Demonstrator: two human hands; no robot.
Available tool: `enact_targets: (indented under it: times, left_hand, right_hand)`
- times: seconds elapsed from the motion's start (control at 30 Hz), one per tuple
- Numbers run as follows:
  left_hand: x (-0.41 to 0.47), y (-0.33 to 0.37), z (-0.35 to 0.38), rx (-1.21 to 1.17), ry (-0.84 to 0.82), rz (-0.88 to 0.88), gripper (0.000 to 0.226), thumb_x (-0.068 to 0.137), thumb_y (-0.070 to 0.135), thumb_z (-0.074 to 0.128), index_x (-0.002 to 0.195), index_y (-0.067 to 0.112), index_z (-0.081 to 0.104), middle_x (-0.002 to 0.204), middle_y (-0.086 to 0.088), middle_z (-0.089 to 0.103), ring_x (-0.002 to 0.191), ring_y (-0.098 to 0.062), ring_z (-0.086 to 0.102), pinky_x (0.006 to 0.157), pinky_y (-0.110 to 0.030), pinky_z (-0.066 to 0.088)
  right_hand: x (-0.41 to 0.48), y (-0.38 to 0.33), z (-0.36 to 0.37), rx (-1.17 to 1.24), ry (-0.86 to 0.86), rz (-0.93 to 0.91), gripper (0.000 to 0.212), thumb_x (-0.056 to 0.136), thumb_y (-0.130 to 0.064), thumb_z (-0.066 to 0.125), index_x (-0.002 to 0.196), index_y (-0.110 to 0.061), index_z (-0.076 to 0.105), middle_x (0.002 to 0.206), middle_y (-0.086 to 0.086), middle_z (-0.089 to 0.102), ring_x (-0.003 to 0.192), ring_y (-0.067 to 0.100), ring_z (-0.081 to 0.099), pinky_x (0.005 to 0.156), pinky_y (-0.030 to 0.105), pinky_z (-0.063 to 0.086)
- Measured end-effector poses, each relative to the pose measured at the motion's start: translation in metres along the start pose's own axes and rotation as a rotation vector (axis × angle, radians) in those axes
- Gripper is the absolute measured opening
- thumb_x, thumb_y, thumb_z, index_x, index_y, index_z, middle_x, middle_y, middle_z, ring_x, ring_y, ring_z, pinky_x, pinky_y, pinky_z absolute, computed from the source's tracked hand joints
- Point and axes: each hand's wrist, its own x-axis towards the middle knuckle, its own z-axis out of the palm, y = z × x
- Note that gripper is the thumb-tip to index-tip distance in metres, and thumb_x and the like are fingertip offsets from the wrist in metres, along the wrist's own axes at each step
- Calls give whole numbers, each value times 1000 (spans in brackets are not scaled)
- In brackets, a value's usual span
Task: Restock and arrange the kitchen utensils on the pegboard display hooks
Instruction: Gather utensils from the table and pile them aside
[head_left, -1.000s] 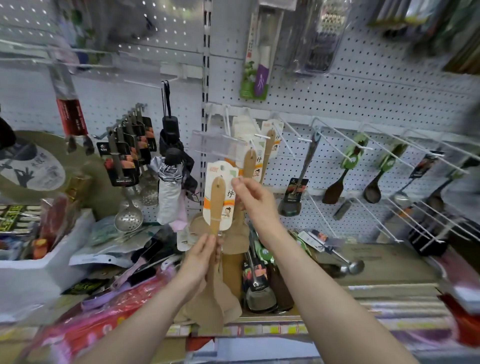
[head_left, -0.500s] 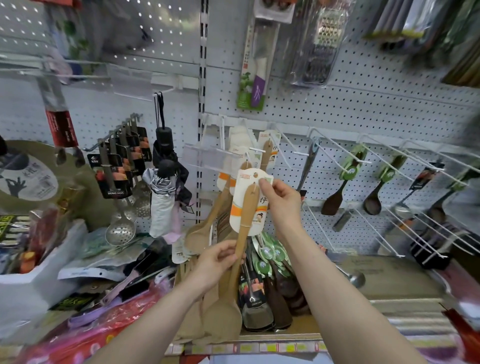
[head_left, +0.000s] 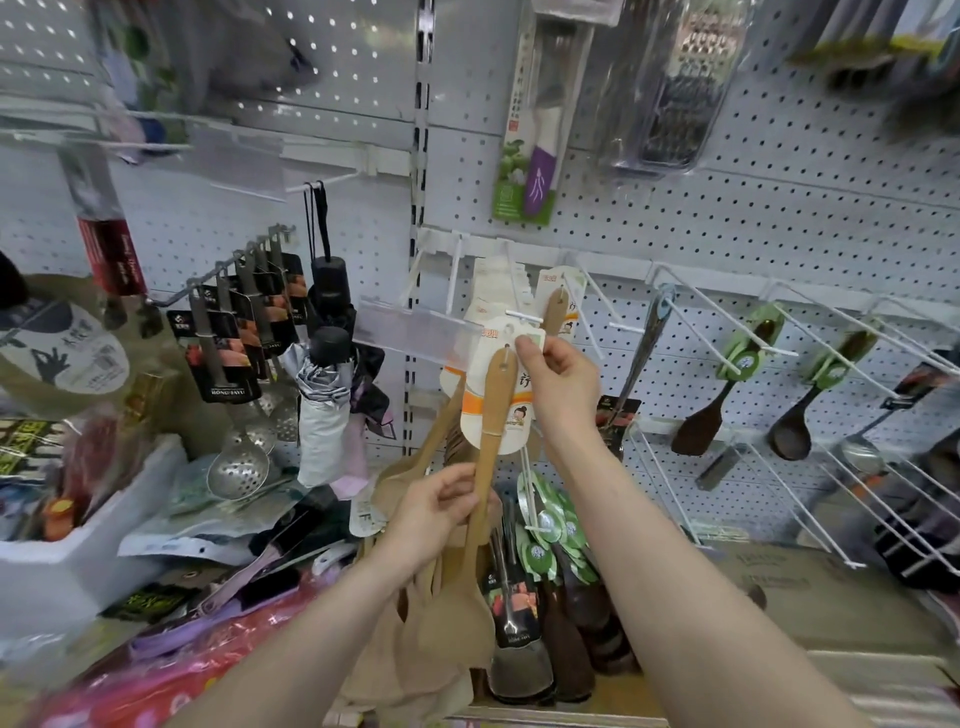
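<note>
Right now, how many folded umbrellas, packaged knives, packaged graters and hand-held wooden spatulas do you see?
Folded umbrellas, black and grey: 2
Purple-handled knife in its pack: 1
Metal grater in clear pack: 1
Light wooden spatula, in left hand and right hand: 1
Total: 5

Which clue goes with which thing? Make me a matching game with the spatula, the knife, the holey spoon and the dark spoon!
Things
1. spatula
2. knife
3. holey spoon
4. dark spoon

Clues
A. purple handle, high on the board
B. green tag, on a hook at the right
C. shiny metal, hanging at the left
D. pale wood, held by the left hand and right hand

Pairs: 1-D, 2-A, 3-C, 4-B
</note>
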Motion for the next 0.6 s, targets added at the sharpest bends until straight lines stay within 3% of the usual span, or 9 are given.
enact_targets:
  times: [0.07,0.17,0.3,0.47,0.53,0.6]
  left_hand:
    - [9,-3,-3,29,35,7,35,91,2,59,111,30,65,99,5,74,98,-9,69,88,-31,56]
    - [18,-10,-8,76,97,26,41,90,0,61,111,35,62,105,12,72,102,-1,65,92,-24,52]
    - [12,-29,-19,74,112,5,42,91,-4,58,123,21,61,113,10,68,107,-1,64,95,-18,48]
    - [-17,-65,-43,43,197,-83,32,90,1,61,112,24,66,113,1,70,107,-14,66,98,-31,51]
    - [-24,-76,-50,44,221,-78,31,90,5,63,115,21,66,114,3,70,107,-12,66,98,-34,51]
    - [-28,-80,-51,68,239,-28,37,90,1,61,116,27,64,115,7,69,105,-9,66,96,-30,51]
  right_hand:
    - [9,3,5,-21,17,17,32,92,-34,67,86,-3,69,71,0,61,67,12,51,67,30,42]
    - [18,8,10,-31,38,19,28,90,-35,68,83,-8,68,66,-7,60,62,8,52,66,25,43]
    - [3,38,14,-1,69,29,20,93,-35,63,92,-16,61,78,-7,60,67,5,54,61,12,41]
    - [-33,111,18,-43,92,174,13,99,-22,54,109,-16,51,98,1,58,90,19,59,80,30,48]
    - [-52,135,19,-107,69,228,11,99,-18,53,109,-19,50,96,-3,57,90,18,60,76,23,47]
    - [-67,150,24,-165,8,210,11,98,-14,54,107,-20,51,94,-7,56,86,7,57,71,11,42]
